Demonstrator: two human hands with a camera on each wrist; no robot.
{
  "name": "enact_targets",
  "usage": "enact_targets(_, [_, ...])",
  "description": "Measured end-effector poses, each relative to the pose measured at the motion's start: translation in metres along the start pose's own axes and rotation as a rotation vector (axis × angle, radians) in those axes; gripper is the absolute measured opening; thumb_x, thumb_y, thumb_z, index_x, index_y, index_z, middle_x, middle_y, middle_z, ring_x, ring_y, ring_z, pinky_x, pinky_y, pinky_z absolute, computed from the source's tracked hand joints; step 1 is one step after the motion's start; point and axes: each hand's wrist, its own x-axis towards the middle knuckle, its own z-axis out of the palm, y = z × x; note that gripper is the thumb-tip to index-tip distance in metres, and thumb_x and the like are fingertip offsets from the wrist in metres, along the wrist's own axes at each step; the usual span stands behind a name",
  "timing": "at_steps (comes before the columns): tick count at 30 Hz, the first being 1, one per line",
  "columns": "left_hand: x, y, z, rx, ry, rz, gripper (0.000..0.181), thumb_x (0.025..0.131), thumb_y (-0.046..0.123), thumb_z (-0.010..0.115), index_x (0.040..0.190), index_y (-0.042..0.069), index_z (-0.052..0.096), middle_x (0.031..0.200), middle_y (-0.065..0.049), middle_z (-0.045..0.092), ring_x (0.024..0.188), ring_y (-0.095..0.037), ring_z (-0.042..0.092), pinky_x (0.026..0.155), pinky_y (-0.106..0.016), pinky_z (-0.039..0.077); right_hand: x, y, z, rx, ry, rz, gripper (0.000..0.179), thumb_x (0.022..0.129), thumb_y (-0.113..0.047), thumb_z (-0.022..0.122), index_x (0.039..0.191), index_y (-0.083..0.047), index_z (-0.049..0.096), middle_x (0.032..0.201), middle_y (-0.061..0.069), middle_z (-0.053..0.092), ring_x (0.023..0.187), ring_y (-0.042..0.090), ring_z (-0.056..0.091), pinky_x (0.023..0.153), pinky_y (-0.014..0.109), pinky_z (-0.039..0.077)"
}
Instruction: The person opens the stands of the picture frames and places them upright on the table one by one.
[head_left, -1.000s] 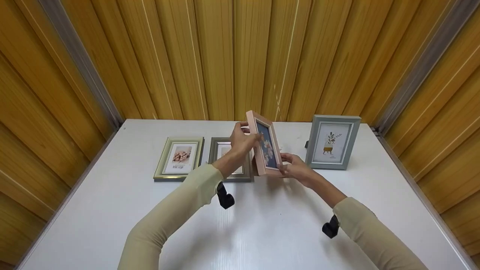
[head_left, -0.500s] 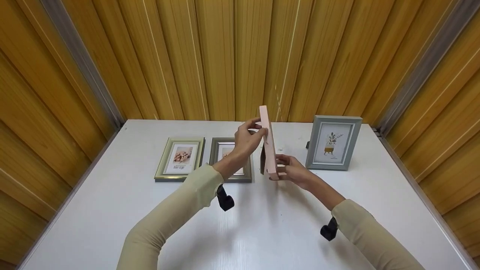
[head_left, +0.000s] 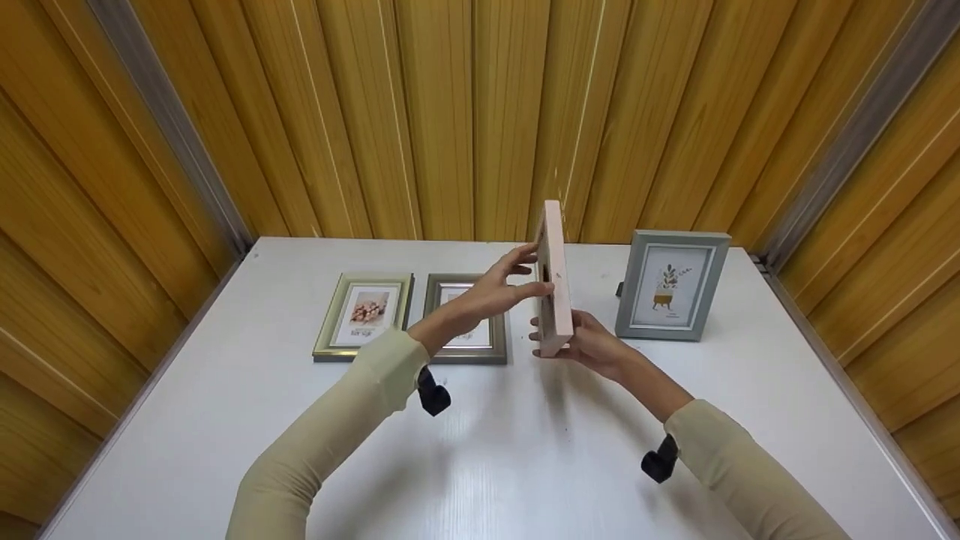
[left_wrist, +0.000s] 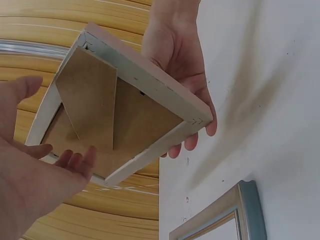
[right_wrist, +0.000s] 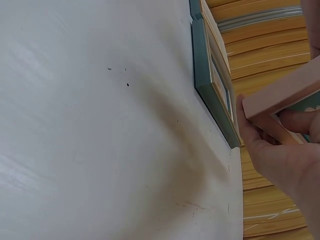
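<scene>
A pink picture frame [head_left: 559,277] is held up off the white table, nearly edge-on in the head view. My right hand [head_left: 598,346] grips its lower corner, with the thumb over the front in the right wrist view and the fingers behind. My left hand [head_left: 484,296] is at the frame's left side, fingers spread and loosely bent. Facing the left wrist camera is the frame's brown backboard [left_wrist: 145,120], its stand flap [left_wrist: 87,95] lying over it. The left fingertips overlap the backboard there without curling round the frame. The frame's picture is mostly hidden.
Two frames lie on the table [head_left: 510,450] to the left: a gold-green one [head_left: 328,319] and a darker grey one [head_left: 480,356], partly covered by my left hand. Upright at the right stands a grey-green frame [head_left: 701,300] with a plant picture. Yellow wood-look panels [head_left: 435,112] rise behind.
The pink frame has turned from showing its picture to edge-on, its back now toward the left, and shifted slightly right. My left hand has loosened from its grip; the right keeps the lower corner.
</scene>
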Motion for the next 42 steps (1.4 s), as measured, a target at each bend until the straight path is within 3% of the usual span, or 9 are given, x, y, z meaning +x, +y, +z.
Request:
enact_targets(5, [-0.003,-0.006,0.000,0.019,-0.099,-0.025,0.084,0.090,0.035,0.074,0.159,0.019,0.029,0.160,-0.008,0.036,0.147,-0.028,0.037,0.119,-0.051,0.038,0.001,-0.001,0.003,0.016,0.034,0.017,0.054,0.107,-0.013,0.050,0.153,0.004,0.030,0.126,0.001,0.061,0.126,0.024,0.060,0.109,0.047,0.051])
enact_targets(9, [-0.004,-0.007,0.001,-0.018,-0.119,-0.047,0.079,0.088,0.031,0.078,0.153,0.016,0.034,0.157,-0.012,0.040,0.142,-0.033,0.047,0.116,-0.048,0.043,0.003,0.000,0.004,0.022,0.061,0.032,0.052,0.107,-0.018,0.053,0.151,0.002,0.034,0.130,0.007,0.059,0.128,0.026,0.059,0.109,0.048,0.051])
enact_targets(14, [-0.004,-0.009,0.002,-0.027,-0.107,-0.066,0.073,0.088,0.030,0.079,0.146,0.014,0.038,0.156,-0.013,0.043,0.143,-0.033,0.048,0.117,-0.050,0.043,0.003,0.002,0.004,0.022,0.070,0.037,0.054,0.106,-0.017,0.053,0.153,0.001,0.031,0.132,0.007,0.058,0.125,0.023,0.061,0.108,0.047,0.052])
enact_targets(21, [-0.005,-0.012,0.001,-0.035,-0.095,-0.066,0.062,0.088,0.025,0.080,0.136,0.009,0.045,0.150,-0.012,0.045,0.148,-0.032,0.040,0.122,-0.043,0.037,0.005,0.007,0.002,0.020,0.040,0.010,0.048,0.105,-0.010,0.050,0.148,0.005,0.037,0.127,0.005,0.060,0.122,0.020,0.062,0.108,0.048,0.051])
enact_targets(27, [-0.004,-0.013,0.000,-0.029,-0.084,-0.067,0.056,0.088,0.027,0.080,0.132,0.010,0.049,0.151,-0.011,0.048,0.147,-0.030,0.041,0.121,-0.048,0.038,0.005,0.008,0.000,0.004,0.053,0.027,0.052,0.106,-0.015,0.051,0.151,0.004,0.034,0.139,0.016,0.055,0.123,0.022,0.062,0.108,0.047,0.052])
enact_targets(31, [-0.004,-0.015,-0.003,-0.042,-0.088,-0.067,0.054,0.088,0.027,0.078,0.131,0.010,0.050,0.152,-0.011,0.049,0.148,-0.028,0.041,0.121,-0.048,0.037,0.004,0.008,0.000,0.010,0.055,0.032,0.052,0.105,-0.008,0.049,0.153,0.004,0.032,0.140,0.020,0.054,0.122,0.022,0.062,0.107,0.047,0.052])
enact_targets(38, [-0.005,-0.019,-0.008,-0.087,-0.093,-0.043,0.048,0.086,0.019,0.076,0.128,0.007,0.054,0.148,-0.012,0.053,0.145,-0.028,0.046,0.121,-0.047,0.037,0.002,0.008,-0.002,0.020,0.037,0.024,0.063,0.095,0.008,0.041,0.156,0.006,0.026,0.147,0.024,0.049,0.123,0.022,0.061,0.108,0.048,0.051])
enact_targets(42, [-0.005,-0.021,-0.012,-0.115,-0.078,-0.026,0.043,0.086,0.011,0.070,0.126,0.004,0.056,0.139,-0.014,0.060,0.135,-0.025,0.055,0.117,-0.041,0.042,-0.001,0.008,-0.003,0.030,0.023,0.015,0.062,0.099,0.004,0.039,0.158,0.005,0.020,0.143,0.015,0.054,0.123,0.021,0.061,0.108,0.049,0.051])
